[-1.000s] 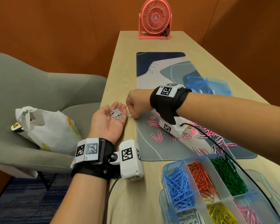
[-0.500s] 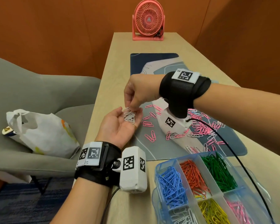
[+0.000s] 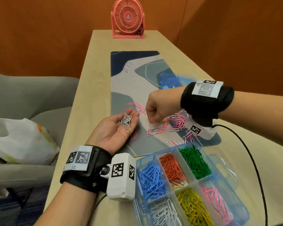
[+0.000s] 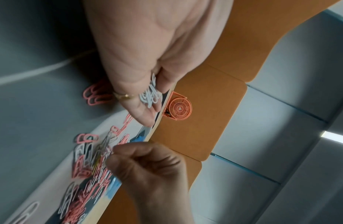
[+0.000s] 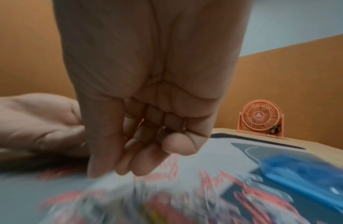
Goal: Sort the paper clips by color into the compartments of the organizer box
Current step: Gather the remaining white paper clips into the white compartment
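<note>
Cupping white clips (image 3: pixel 125 121), count unclear | organizer box (image 3: pixel 245 211): six compartments

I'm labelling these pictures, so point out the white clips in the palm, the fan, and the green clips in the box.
white clips (image 3: pixel 125 121), head view, middle of the bunch.
fan (image 3: pixel 128 17), head view, centre of the grille.
green clips (image 3: pixel 194 161), head view, middle of the heap.

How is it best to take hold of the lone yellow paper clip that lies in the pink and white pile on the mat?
Probably from straight above, with thumb and forefinger tips pinching one long side of the yellow paper clip. It lies flat on the desk mat, half buried among pink paper clips, so a sideways scoop would drag neighbours along. The right hand hangs over it.
</note>
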{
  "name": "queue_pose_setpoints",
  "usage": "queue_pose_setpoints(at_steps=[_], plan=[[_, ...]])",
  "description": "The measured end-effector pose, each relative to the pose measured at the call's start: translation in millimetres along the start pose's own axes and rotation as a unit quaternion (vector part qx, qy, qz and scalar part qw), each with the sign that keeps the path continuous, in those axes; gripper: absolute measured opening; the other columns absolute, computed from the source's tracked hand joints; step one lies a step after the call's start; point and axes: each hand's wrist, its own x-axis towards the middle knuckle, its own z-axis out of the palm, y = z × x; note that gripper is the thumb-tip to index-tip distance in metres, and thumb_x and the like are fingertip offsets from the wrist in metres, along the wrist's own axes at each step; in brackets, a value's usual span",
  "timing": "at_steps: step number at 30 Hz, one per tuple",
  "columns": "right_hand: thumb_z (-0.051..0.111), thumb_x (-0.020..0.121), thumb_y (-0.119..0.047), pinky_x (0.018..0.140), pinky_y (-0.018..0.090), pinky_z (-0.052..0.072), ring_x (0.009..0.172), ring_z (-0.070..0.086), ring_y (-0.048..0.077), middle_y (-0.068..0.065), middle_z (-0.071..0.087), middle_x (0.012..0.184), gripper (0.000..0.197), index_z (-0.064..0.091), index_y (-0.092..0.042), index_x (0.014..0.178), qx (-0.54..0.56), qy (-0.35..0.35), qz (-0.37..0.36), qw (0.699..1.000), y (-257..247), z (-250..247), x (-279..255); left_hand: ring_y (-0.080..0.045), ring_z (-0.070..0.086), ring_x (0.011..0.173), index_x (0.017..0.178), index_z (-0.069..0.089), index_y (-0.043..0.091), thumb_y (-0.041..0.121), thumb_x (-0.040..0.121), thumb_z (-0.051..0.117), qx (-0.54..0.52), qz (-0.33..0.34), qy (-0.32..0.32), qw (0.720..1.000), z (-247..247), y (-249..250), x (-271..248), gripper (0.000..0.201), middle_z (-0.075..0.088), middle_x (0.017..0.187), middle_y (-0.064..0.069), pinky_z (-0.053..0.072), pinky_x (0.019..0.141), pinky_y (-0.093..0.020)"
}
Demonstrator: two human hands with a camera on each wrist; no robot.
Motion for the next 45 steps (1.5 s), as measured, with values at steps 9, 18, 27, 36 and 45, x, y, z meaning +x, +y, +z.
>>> queue_pose_setpoints(at_steps=[9, 18, 27, 36, 45], plan=[[0.075, 0.077, -0.018, 0.055, 0.012, 0.038, 0.058, 0.049, -0.001, -0.014, 0.056, 0.066, 0.014, 0.068, -0.017, 0.089, 0.003, -0.011, 0.013, 1.0, 4.0, 28.2, -8.5, -0.026, 0.067, 0.081, 0.099, 0.059, -0.007, 0.004, 0.099, 0.034, 0.035, 0.007, 0.006, 0.999, -3.7, -0.7, 0.4, 0.027, 0.066, 0.091, -0.018, 0.055, 0.075, -0.036], [0.078, 0.076, -0.018, 0.056, 0.016, 0.04, 0.057, 0.05, 0.002, -0.011, 0.058, 0.064, 0.014, 0.064, -0.018, 0.075, 0.033, 0.004, 0.034, 0.999, 13.0, 19.3, -12.2, -0.026, 0.07, 0.074, 0.1, 0.06, -0.006, 0.005, 0.099, 0.034, 0.041, 0.014, 0.012, 0.999, -6.5, -0.2, 2.5, 0.028, 0.066, 0.096, -0.018, 0.056, 0.075, -0.036], [0.076, 0.078, -0.014, 0.066, 0.02, 0.05, 0.061, 0.064, 0.004, -0.003, 0.071, 0.069, 0.012, 0.065, -0.014, 0.078, 0.118, 0.015, 0.047, 0.992, 20.4, 3.6, -10.8, -0.029, 0.07, 0.079, 0.101, 0.059, -0.007, 0.007, 0.1, 0.033, 0.073, 0.009, 0.005, 0.997, -3.3, -2.3, -0.1, 0.029, 0.068, 0.09, -0.02, 0.054, 0.075, -0.041], [0.073, 0.079, -0.013, 0.062, 0.019, 0.047, 0.059, 0.057, 0.003, -0.008, 0.066, 0.067, 0.012, 0.068, -0.024, 0.078, 0.062, -0.004, -0.001, 0.998, -3.4, -0.2, -6.6, -0.037, 0.059, 0.106, 0.104, 0.057, -0.012, 0.013, 0.1, 0.033, 0.091, -0.022, -0.016, 0.996, -0.4, -3.9, -4.2, 0.035, 0.061, 0.112, -0.027, 0.05, 0.077, -0.053], [0.072, 0.078, -0.018, 0.07, 0.024, 0.048, 0.067, 0.054, 0.009, -0.003, 0.065, 0.078, 0.007, 0.067, -0.016, 0.083, -0.049, -0.028, -0.005, 0.998, -8.9, 25.7, -4.2, -0.034, 0.061, 0.098, 0.108, 0.055, -0.011, 0.014, 0.101, 0.031, 0.088, -0.001, -0.003, 0.996, -1.5, -0.8, -4.4, 0.035, 0.063, 0.104, -0.023, 0.051, 0.075, -0.048]])
